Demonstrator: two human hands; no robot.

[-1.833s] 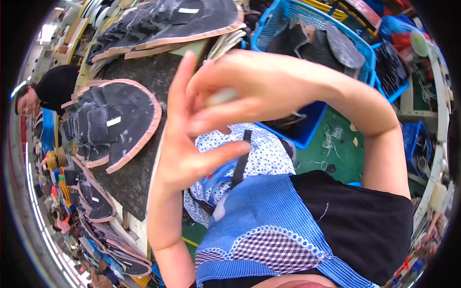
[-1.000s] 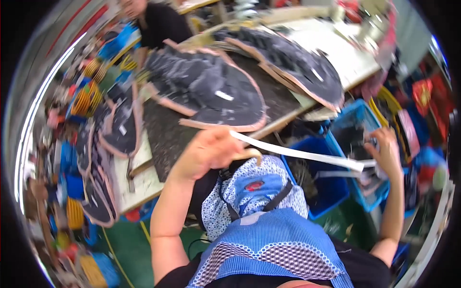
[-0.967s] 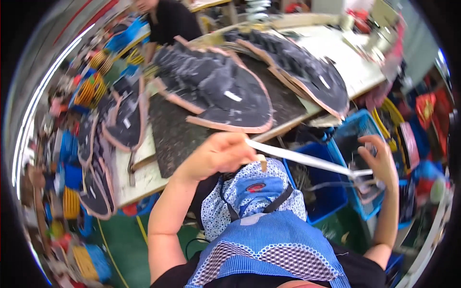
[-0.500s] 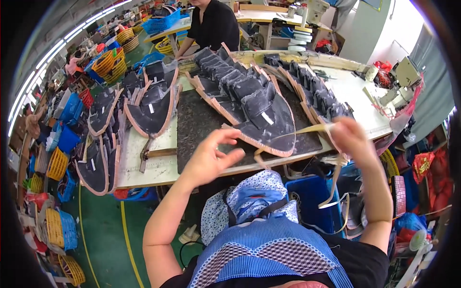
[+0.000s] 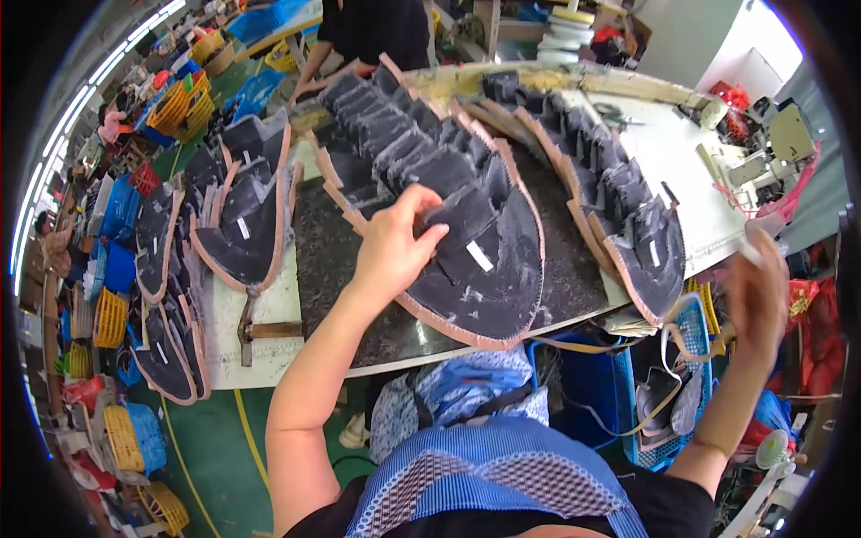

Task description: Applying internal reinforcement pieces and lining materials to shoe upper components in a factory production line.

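A long overlapping row of black shoe uppers [image 5: 448,287] with pinkish-tan edges and small white tags lies across the dark work board [image 5: 359,332]. My left hand [image 5: 393,244] is over the left side of the nearest upper, close to its raised flap. Its thumb and forefinger are apart, and whether they touch the flap is hard to tell. Out to the right, past the table edge, my right hand [image 5: 758,300] is raised and smeared by motion. Something pale shows near its fingertips. A tan strip [image 5: 686,350] loops beside that wrist and hangs over a blue crate.
A second row of uppers [image 5: 641,251] lies to the right, with more uppers [image 5: 247,238] at the left. Scissors [image 5: 613,114] rest at the back of the table [image 5: 668,143]. Below the right edge stands a blue crate [image 5: 695,318]. A person [image 5: 372,36] is across the table.
My left hand has moved up over the nearest upper. My right hand has swung right and down, away from the uppers; the strip no longer stretches across them. The view has shifted.
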